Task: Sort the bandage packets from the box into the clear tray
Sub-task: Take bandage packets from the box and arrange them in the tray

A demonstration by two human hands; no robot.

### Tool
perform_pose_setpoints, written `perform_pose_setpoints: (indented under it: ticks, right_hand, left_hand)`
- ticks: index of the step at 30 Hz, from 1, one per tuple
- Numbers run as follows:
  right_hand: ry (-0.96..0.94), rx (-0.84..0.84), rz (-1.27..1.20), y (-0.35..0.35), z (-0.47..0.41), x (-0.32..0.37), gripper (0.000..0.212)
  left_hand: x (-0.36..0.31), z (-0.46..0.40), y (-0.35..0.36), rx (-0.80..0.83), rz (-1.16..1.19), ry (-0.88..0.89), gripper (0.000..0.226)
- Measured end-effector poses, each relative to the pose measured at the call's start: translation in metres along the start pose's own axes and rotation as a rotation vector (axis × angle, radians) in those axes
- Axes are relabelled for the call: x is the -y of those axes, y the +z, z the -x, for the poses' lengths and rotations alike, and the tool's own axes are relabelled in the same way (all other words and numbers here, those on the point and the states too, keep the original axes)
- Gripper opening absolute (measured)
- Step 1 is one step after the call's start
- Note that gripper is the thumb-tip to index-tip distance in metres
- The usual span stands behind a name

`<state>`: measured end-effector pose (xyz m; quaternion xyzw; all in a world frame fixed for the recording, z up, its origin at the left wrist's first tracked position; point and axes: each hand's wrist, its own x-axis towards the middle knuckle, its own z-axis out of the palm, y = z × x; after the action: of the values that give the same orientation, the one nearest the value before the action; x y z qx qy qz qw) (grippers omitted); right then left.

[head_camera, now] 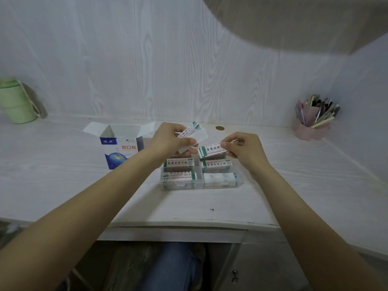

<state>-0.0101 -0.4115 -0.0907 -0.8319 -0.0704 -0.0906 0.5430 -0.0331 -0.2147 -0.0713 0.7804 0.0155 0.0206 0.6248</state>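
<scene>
A pale wood-grain counter (pixel 63 185) runs wall to wall, backed by a panel (pixel 168 59) of the same pattern. At the far left stands a light green cup (pixel 15 101) with a cord loop hanging down its side. At the far right, in the corner, a pink holder (pixel 310 128) is crammed with pens and pencils (pixel 321 108). A small round brown spot (pixel 219 128) sits near the counter's back edge. Below the front edge, blue jeans (pixel 178 265) show, beside a cabinet door with 1 metal knob (pixel 234 276).

A home study corner: a pale wood-grain desk (pixel 63 185) set against matching wall panels, a pink pen holder (pixel 312 124) crammed with pens, a green lidded cup (pixel 14 101), and a shelf (pixel 315 24) overhead
</scene>
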Motion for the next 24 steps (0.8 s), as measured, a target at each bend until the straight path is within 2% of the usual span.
perform_pose_setpoints:
  ticks: [6,11,19,24]
  right_hand:
    - [0.026,0.039,0.325,0.000,-0.010,-0.022,0.007]
    - [-0.010,0.026,0.485,0.009,-0.013,-0.028,0.009]
    - [0.019,0.054,0.588,0.011,-0.014,-0.027,0.016]
    - [-0.015,0.140,0.584,0.014,-0.013,-0.022,0.007]
  left_hand:
    - [0.001,-0.006,0.001,-0.017,0.014,0.006,0.019]
    - [0.001,-0.008,0.005,-0.019,0.006,0.020,0.015]
    - [0.003,-0.011,0.006,-0.014,-0.009,0.002,0.022]
    - [0.003,-0.010,0.007,0.009,0.012,0.007,0.021]
